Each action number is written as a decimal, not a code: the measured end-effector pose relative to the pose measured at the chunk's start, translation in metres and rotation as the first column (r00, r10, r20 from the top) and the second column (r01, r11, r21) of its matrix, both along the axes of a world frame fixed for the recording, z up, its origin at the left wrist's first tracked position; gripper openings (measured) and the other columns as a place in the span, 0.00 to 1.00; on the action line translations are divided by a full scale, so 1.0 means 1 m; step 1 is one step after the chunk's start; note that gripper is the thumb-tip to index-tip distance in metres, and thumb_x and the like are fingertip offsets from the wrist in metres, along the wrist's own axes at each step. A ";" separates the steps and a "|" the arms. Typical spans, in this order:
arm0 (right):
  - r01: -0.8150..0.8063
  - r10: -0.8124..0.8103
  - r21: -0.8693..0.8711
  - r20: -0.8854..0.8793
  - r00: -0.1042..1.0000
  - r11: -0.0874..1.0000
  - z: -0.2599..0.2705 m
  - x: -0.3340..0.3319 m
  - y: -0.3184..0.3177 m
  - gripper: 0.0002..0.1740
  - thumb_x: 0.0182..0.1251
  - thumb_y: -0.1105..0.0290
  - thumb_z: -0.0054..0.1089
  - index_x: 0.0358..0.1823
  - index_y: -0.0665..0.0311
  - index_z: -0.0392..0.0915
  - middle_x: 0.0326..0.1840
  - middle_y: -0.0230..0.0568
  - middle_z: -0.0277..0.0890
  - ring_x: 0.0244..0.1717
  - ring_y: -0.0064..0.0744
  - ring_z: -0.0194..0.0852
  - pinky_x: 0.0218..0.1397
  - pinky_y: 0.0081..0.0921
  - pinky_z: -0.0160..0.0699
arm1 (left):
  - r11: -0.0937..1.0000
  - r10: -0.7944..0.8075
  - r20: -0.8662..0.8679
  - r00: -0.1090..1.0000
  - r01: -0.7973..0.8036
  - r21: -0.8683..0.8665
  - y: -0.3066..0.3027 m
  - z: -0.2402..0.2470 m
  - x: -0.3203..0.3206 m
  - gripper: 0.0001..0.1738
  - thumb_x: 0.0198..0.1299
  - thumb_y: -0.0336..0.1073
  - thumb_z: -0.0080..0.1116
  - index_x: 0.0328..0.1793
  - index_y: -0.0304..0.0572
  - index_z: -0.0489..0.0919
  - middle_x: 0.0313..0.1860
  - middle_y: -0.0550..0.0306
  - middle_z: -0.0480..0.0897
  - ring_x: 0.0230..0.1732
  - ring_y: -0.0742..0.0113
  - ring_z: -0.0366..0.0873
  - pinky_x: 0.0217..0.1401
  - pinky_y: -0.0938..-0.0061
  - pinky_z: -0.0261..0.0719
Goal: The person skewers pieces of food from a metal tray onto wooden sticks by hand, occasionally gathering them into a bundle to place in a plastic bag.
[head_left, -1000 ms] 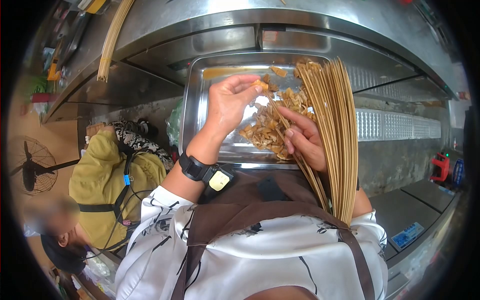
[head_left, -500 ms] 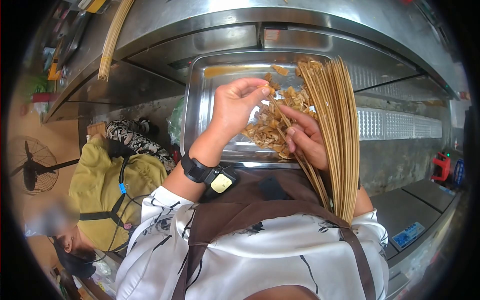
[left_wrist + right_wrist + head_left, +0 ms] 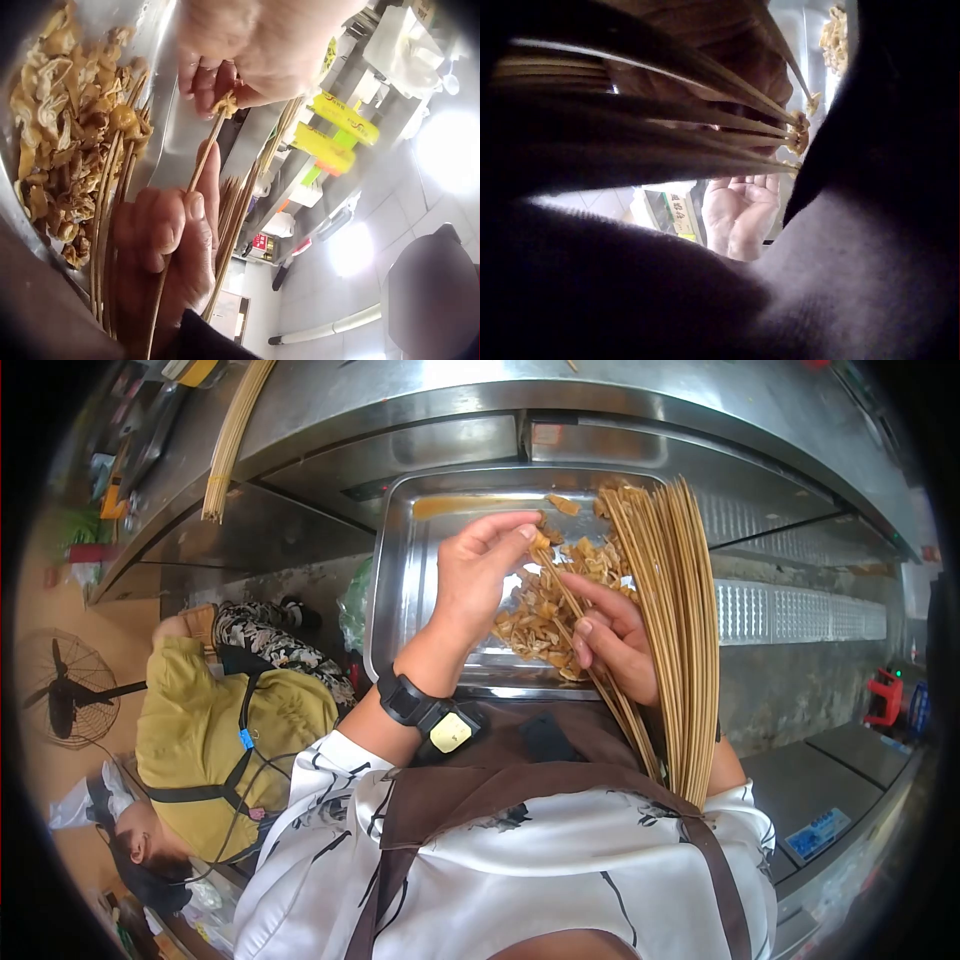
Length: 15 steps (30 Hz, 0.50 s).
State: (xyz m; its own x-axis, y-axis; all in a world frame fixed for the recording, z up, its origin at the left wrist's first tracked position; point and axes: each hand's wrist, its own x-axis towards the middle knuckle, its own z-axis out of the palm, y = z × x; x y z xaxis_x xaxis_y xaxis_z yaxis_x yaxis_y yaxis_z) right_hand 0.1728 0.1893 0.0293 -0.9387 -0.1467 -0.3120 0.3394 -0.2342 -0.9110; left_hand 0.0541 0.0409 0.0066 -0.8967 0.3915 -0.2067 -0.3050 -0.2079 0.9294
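My left hand [image 3: 472, 580] pinches a small tan food piece [image 3: 225, 103] between thumb and fingers, right at the tip of a bamboo skewer [image 3: 201, 165]. That skewer is held slanted by my right hand [image 3: 618, 650], thumb pressed against curled fingers. Other skewers lie in the same hand, some bearing food at their tips [image 3: 799, 135]. A thick bundle of skewers [image 3: 675, 630] stands fanned along the right hand and forearm. Below both hands, a heap of cut tan food strips [image 3: 530, 625] lies in a steel tray [image 3: 374, 610].
Beyond the tray runs a steel counter [image 3: 430, 385], with another skewer bundle [image 3: 232, 440] jutting over its edge at left. A person in a yellow-green shirt [image 3: 220, 740] sits close on the left, near a black fan [image 3: 68, 695]. A red item [image 3: 882, 695] stands far right.
The left hand has moved right, bringing its food piece onto the skewer tip. My right hand stays nearly still. The person on the left has shifted their head and arm.
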 end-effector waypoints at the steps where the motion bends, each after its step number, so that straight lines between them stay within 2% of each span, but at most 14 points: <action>1: 0.006 -0.006 0.000 -0.004 1.000 1.000 0.000 0.000 0.000 0.26 0.71 0.70 0.40 0.70 0.63 0.54 0.25 0.29 0.64 0.27 0.16 0.60 0.31 0.14 0.62 | 1.000 0.002 0.000 1.000 -0.002 -0.012 0.000 0.001 0.001 0.11 0.61 0.30 0.56 0.47 0.32 0.79 0.40 0.56 0.81 0.39 0.72 0.78 0.44 0.76 0.77; 6: 0.013 -0.013 -0.008 -0.010 1.000 1.000 -0.001 0.001 0.001 0.26 0.71 0.70 0.40 0.69 0.63 0.55 0.25 0.29 0.64 0.27 0.16 0.60 0.31 0.14 0.62 | 1.000 -0.010 0.061 0.998 0.011 -0.011 0.001 0.002 0.002 0.10 0.61 0.30 0.55 0.45 0.31 0.79 0.40 0.54 0.81 0.39 0.69 0.79 0.46 0.72 0.78; 8: 0.022 -0.022 -0.022 -0.018 1.000 1.000 -0.002 0.001 0.000 0.26 0.71 0.70 0.40 0.69 0.63 0.55 0.25 0.29 0.64 0.27 0.16 0.60 0.31 0.14 0.62 | 0.998 -0.012 0.169 0.986 0.001 0.066 0.001 0.006 0.003 0.10 0.62 0.31 0.53 0.45 0.31 0.79 0.39 0.53 0.82 0.40 0.65 0.79 0.47 0.69 0.77; 9: 0.020 -0.020 -0.022 -0.020 1.000 1.000 -0.002 0.001 0.000 0.26 0.71 0.70 0.40 0.69 0.63 0.55 0.25 0.29 0.64 0.27 0.16 0.60 0.31 0.14 0.62 | 0.998 -0.011 0.167 0.986 -0.001 0.066 0.001 0.006 0.003 0.10 0.62 0.31 0.53 0.45 0.31 0.79 0.39 0.53 0.82 0.40 0.65 0.79 0.47 0.69 0.77; 11: 0.025 -0.026 -0.049 -0.011 1.000 0.998 -0.002 0.001 0.000 0.26 0.71 0.71 0.40 0.70 0.62 0.55 0.25 0.29 0.64 0.28 0.16 0.61 0.31 0.14 0.62 | 0.986 -0.091 0.263 0.960 0.050 0.160 0.000 0.005 0.003 0.11 0.63 0.33 0.53 0.44 0.32 0.79 0.38 0.53 0.81 0.41 0.63 0.79 0.49 0.66 0.76; 15: 0.030 -0.032 -0.067 -0.023 0.999 0.997 -0.001 0.001 0.000 0.26 0.70 0.71 0.41 0.70 0.62 0.55 0.25 0.29 0.65 0.27 0.15 0.60 0.30 0.13 0.61 | 0.971 -0.120 0.344 0.931 0.037 0.238 0.001 0.002 0.003 0.12 0.61 0.35 0.56 0.45 0.31 0.79 0.37 0.52 0.81 0.38 0.62 0.81 0.45 0.69 0.78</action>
